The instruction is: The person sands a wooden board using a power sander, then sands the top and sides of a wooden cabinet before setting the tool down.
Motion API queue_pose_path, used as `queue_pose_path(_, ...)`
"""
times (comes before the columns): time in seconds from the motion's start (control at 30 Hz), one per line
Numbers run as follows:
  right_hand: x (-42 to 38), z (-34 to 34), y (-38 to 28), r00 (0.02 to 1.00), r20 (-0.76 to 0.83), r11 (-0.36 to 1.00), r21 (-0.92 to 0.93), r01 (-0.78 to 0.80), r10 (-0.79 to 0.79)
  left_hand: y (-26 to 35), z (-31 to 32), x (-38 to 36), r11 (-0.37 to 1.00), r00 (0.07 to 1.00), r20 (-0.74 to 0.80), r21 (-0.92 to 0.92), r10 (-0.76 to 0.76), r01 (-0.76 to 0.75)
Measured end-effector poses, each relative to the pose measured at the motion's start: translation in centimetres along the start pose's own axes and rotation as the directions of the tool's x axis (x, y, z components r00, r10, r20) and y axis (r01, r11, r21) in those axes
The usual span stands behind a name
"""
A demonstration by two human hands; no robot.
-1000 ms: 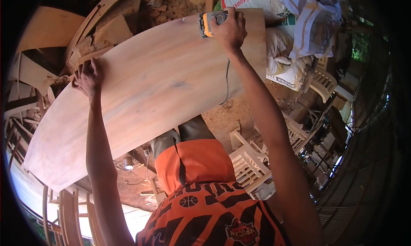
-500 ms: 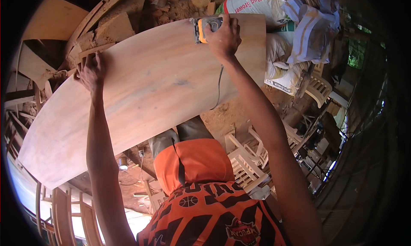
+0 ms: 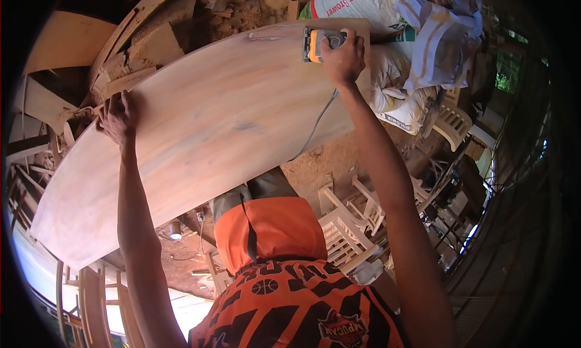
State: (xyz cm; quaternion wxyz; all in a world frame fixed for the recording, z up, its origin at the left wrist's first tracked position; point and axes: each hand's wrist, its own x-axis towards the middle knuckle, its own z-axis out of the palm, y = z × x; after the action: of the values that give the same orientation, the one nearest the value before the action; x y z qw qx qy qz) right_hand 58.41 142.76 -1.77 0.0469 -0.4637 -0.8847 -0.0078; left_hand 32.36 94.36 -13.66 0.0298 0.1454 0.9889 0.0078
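Observation:
A large, pale wooden board [image 3: 200,136] with one curved edge lies across the view in front of me. My right hand [image 3: 345,60] is wrapped round an orange and black electric sander [image 3: 315,45], which sits flat on the board near its far right corner. The sander's cord [image 3: 319,123] trails from under my wrist over the board's near edge. At the curved far edge on the left, my left hand [image 3: 119,117] grips the board with bent fingers; some fingertips are hidden.
Stuffed sacks [image 3: 357,6] and a pale bundle [image 3: 439,45] crowd the board's right end. Wood offcuts [image 3: 151,48] lie beyond the curved edge. Unpainted wooden chair parts [image 3: 348,239] stand at the lower right, and a small can [image 3: 175,229] is on the ground below the board.
My right hand has slid the sander to the right across the board, closer to its right end. My left hand stays at the curved edge. The view has shifted slightly.

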Motion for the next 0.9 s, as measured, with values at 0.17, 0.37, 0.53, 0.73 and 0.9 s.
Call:
queue_pose_path(0.17,2.1,0.5,3.7,0.999,-0.020,1.000,-0.003,-0.030,0.030,-0.5,0.9,0.1,0.998,0.994,-0.106,0.044,0.037,-0.033)
queue_pose_path(0.37,4.4,1.0,8.0,0.997,-0.073,1.000,0.015,0.001,0.000,-0.9,1.0,0.0,0.999,0.999,-0.039,0.045,0.006,-0.004)
queue_pose_path(0.53,5.8,1.1,10.7,0.997,-0.064,0.999,-0.018,-0.033,0.031,-1.0,1.2,0.0,0.998,0.999,-0.042,0.058,-0.004,0.006)
queue_pose_path(0.73,7.6,0.6,13.4,0.996,0.011,0.995,-0.048,-0.091,0.092,-1.9,1.7,0.0,0.997,0.999,-0.042,0.073,0.004,-0.001)
queue_pose_path(0.9,8.5,1.3,16.3,0.997,-0.043,0.997,-0.041,-0.062,0.061,-2.2,1.9,0.0,0.998,0.997,-0.070,0.065,0.031,-0.027)
